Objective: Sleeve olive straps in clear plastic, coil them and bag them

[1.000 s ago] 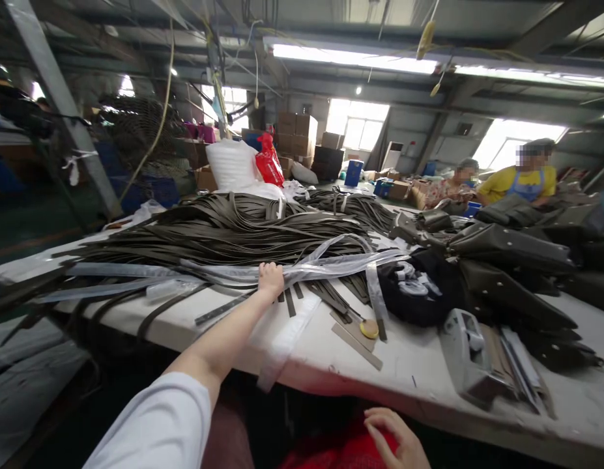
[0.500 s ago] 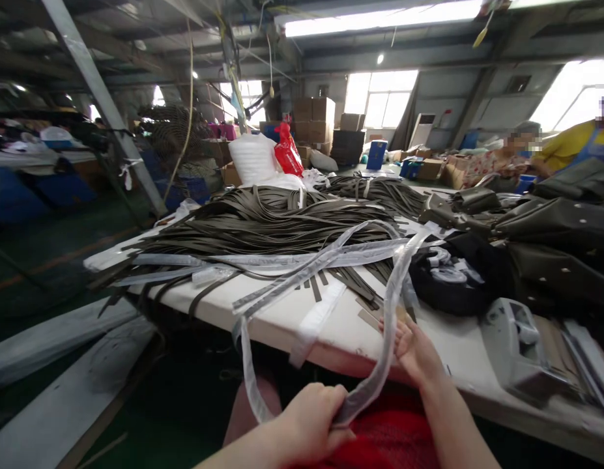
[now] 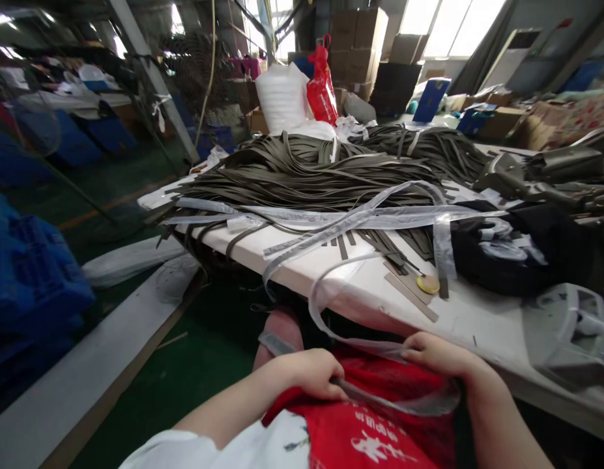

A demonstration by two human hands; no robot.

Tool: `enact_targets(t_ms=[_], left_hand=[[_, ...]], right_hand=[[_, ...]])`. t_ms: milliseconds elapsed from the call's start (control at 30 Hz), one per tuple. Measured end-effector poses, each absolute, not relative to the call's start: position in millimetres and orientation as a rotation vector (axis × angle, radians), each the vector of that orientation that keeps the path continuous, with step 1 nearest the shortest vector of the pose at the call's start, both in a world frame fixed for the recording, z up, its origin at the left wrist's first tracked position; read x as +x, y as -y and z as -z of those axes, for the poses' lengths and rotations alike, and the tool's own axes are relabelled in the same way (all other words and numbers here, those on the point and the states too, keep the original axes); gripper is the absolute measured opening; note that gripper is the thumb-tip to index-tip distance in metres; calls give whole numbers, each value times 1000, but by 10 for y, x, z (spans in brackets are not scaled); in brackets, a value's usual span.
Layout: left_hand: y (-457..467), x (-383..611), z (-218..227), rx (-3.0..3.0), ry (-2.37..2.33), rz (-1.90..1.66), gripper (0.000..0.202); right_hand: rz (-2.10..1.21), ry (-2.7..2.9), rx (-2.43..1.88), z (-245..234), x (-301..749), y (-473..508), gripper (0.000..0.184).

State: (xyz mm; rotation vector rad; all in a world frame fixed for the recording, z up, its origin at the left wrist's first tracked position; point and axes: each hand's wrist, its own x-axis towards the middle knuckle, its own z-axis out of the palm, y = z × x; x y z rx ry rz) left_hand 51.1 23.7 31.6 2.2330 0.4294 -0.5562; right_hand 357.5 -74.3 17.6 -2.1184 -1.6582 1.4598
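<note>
Over my lap, my left hand [image 3: 318, 374] is closed around a plastic-wrapped strap [image 3: 419, 405], a long flat band in a clear, shiny sleeve. My right hand [image 3: 429, 352] pinches another part of the same strap at the table's front edge. Between the hands it sags in a loop across a red apron [image 3: 374, 436] with white printing. From my right hand the strap curves up and onto the table. Further plastic-wrapped straps [image 3: 302, 216] lie there, in front of a big heap of dark olive straps [image 3: 306, 172].
On the white table [image 3: 350, 286] are a yellow-rimmed disc [image 3: 427, 284], a black bundle [image 3: 507, 251] and a grey tape dispenser [image 3: 570, 332]. Behind stand a white foam roll [image 3: 285, 98] and a red bag [image 3: 322, 88]. Blue crates [image 3: 32, 273] and a long board [image 3: 106, 352] are at left.
My right hand has come down from the tabletop to my lap and now pinches the strap. My left hand keeps its hold. The view has tilted down and turned left.
</note>
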Motion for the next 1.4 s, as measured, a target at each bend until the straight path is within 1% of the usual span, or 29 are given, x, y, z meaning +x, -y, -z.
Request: enact_targets(t_ms=[100, 133, 233, 267, 300, 367, 400, 433, 467, 500, 533, 600, 667, 733, 833, 900, 1000, 1067, 1167, 1300, 1400], left_hand=[[-224, 531, -269, 2291, -437, 606, 33], [-238, 524, -250, 2307, -450, 611, 33], [-332, 473, -206, 2316, -479, 652, 30], [-370, 459, -201, 2288, -465, 686, 28], [-401, 454, -202, 2249, -444, 719, 27], [-425, 494, -225, 2202, -405, 719, 25], [-411, 541, -243, 2217, -397, 679, 25], [-379, 607, -264, 2263, -403, 618, 25], [-333, 685, -285, 2327, -416, 547, 25], [-279, 771, -306, 2395, -425, 492, 25], [-224, 855, -327, 2454, -429, 459, 23], [-147, 985, -368, 2534, -442, 445, 23], [-156, 1016, -414, 2541, -456, 445, 25], [-269, 926, -456, 2463, -493, 432, 31], [-579, 618, -465, 2230, -538, 514, 42], [-807, 370, -420, 1990, -533, 603, 44], [-1051, 53, -334, 1622, -491, 641, 47], [-1112, -70, -302, 1533, -460, 613, 52], [-1071, -77, -303, 1502, -408, 568, 55], [-924, 121, -330, 1468, -369, 520, 54], [-862, 223, -338, 1478, -367, 480, 53]], right_hand=[[-1192, 1602, -2541, 46, 3699, 872, 18], [-1158, 1556, -2610, 92, 3765, 934, 21], [-1125, 1446, -2751, 122, 3942, 1128, 38], [-1124, 1416, -2792, 95, 3957, 1173, 39], [-1077, 1403, -2818, 52, 3931, 1199, 37], [-838, 1458, -2734, -75, 3741, 1181, 20], [-699, 1498, -2599, -151, 3582, 1140, 17], [-603, 1549, -2382, -227, 3393, 1083, 29], [-656, 1541, -2141, -297, 3191, 1018, 40], [-825, 1513, -1925, -354, 2993, 952, 47], [-991, 1496, -1791, -395, 2815, 892, 50], [-1268, 1515, -1648, -417, 2573, 807, 44], [-1391, 1616, -1639, -381, 2511, 769, 33], [-1387, 1710, -1699, -329, 2599, 763, 29], [-1315, 1782, -1796, -294, 2881, 778, 40], [-1302, 1785, -1793, -298, 3096, 792, 42], [-1303, 1714, -1830, -316, 3356, 801, 42], [-1320, 1686, -1862, -337, 3417, 782, 39], [-1352, 1672, -1799, -391, 3261, 706, 31], [-1376, 1739, -1667, -430, 2806, 577, 33], [-1356, 1778, -1693, -380, 2635, 525, 37]])
